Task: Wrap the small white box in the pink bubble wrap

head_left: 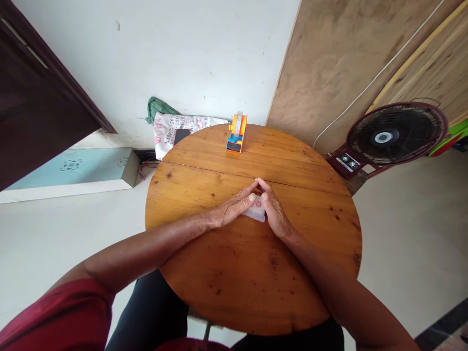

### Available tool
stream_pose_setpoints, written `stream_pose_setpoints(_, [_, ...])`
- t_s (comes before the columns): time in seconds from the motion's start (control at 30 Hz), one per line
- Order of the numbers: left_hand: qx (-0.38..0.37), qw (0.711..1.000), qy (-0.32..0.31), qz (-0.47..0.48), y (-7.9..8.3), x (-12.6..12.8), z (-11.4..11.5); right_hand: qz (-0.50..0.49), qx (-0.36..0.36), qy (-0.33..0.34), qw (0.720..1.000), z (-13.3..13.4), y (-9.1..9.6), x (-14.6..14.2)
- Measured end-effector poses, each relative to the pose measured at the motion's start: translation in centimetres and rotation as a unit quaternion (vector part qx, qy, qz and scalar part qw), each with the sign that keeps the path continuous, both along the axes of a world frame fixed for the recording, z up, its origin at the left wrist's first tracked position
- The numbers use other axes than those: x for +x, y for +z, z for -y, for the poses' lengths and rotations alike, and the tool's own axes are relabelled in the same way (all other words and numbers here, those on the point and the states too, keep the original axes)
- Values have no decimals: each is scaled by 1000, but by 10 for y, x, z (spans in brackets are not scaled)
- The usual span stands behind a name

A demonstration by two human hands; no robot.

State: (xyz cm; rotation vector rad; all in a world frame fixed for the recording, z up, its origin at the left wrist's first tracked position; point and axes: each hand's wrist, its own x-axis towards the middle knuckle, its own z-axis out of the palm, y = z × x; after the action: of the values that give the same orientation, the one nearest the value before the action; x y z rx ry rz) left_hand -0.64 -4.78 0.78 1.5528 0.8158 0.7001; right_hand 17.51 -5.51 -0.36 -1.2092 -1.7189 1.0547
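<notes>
A small, clear-looking packet (257, 211) with a reddish mark lies on the round wooden table (248, 273). My left hand (234, 207) rests along its left and far side, fingers stretched out straight and thumb at the packet's upper edge. Along the right side is my right hand (273, 210), its fingers also extended and its thumb beside the packet. The fingertips of both hands meet just beyond it, so the hands form a peak around it. The packet's far part is hidden under the thumbs and fingers. Whether the palms press on it I cannot tell.
An orange and blue tape dispenser (237, 136) stands at the table's far edge. Behind the table are a printed white sack (166, 129) and a green bag (161, 108) by the wall. A large fan (397, 134) is on the right, a pale blue-topped box (73, 168) on the left.
</notes>
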Motion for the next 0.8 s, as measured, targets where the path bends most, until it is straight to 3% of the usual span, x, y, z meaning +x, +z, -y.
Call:
stream_pose_setpoints(0.23, [-39,998,53,-8,4,-1,-1,-30,11,-67,997,-2,1,3])
stream_pose_setpoints(0.47, [-29,999,11,32,0,0,0,-31,-6,19,999,2,-9,0])
stream_pose_setpoints(0.67, [-35,998,15,50,-3,0,-2,-32,-11,14,999,-1,-10,2])
stream_pose_setpoints(0.8, [-58,996,49,47,-3,-1,-4,-35,-5,-7,999,-1,-5,3])
